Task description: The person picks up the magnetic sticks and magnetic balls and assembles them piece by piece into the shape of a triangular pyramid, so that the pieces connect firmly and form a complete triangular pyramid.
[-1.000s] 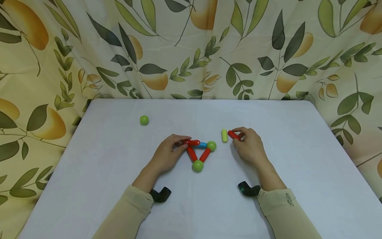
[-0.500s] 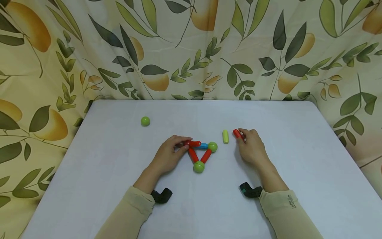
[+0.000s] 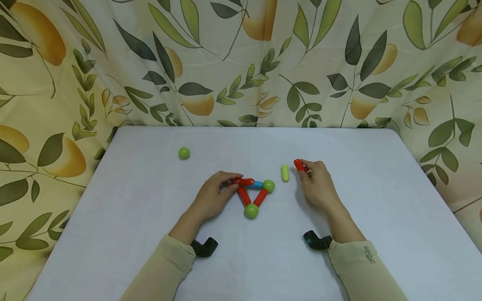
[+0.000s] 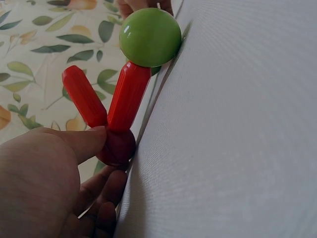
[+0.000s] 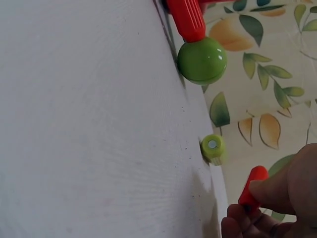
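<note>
My left hand (image 3: 211,194) pinches a dark red ball (image 4: 120,148) at one corner of a small triangle of toy rods and balls. Red rods (image 3: 244,195) and a blue rod (image 3: 257,184) form its sides, with a green ball (image 3: 268,185) at the right corner and another green ball (image 3: 251,211) at the near one. One more red rod (image 4: 84,95) sticks out from the dark red ball, its far end free. To the right, my right hand (image 3: 318,184) holds a loose red rod (image 5: 254,187) between thumb and fingers, apart from the triangle.
A yellow-green rod (image 3: 285,173) lies on the white table (image 3: 263,259) between the triangle and my right hand. Farther back on the left sits a single green ball (image 3: 184,153). A leaf-and-fruit patterned curtain (image 3: 233,83) hangs behind the table.
My right hand has moved the loose red rod slightly right, away from the yellow-green rod, and its angle has changed. The left hand keeps its grip on the triangle's corner.
</note>
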Available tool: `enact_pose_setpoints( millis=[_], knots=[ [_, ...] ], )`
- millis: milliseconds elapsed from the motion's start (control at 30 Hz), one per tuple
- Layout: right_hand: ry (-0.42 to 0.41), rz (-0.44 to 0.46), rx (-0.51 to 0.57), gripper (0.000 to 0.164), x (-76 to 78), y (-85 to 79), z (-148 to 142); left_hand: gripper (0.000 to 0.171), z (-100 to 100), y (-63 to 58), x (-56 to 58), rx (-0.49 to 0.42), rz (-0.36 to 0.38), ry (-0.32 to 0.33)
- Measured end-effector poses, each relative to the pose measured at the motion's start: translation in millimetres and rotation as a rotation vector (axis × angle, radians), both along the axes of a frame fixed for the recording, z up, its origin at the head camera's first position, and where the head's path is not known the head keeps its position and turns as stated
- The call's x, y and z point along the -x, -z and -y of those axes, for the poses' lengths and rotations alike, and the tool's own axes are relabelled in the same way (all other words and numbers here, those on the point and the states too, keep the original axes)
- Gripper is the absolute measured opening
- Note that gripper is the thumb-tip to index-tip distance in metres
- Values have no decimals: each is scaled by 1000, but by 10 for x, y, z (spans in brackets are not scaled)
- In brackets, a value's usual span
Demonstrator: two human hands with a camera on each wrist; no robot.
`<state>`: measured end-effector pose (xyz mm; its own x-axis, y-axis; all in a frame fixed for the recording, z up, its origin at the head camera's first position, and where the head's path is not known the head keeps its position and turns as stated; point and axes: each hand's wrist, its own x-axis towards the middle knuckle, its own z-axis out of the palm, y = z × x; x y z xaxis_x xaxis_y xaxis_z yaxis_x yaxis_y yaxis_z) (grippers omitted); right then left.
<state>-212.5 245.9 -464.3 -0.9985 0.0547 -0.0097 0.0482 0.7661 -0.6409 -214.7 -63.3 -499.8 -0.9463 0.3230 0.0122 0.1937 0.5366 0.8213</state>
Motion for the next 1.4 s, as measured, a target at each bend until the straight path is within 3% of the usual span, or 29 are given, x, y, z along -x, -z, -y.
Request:
enact_pose_setpoints(
  millis=[467,767,1000,1400],
  knots=[
    [6,-76,148,37,32,-58,51,31,-4,-16,52,18,-34,6],
    [-5,-53,208,38,-22,-103,125,31,-8,15,29,11,-10,7],
    [-83,-81,240,31,-56,-120,206,31,-4,26,20,13,-9,10],
    [-210,-134,205,25,-95,-119,341,30,-2,13,11,23,-12,6]
  ],
)
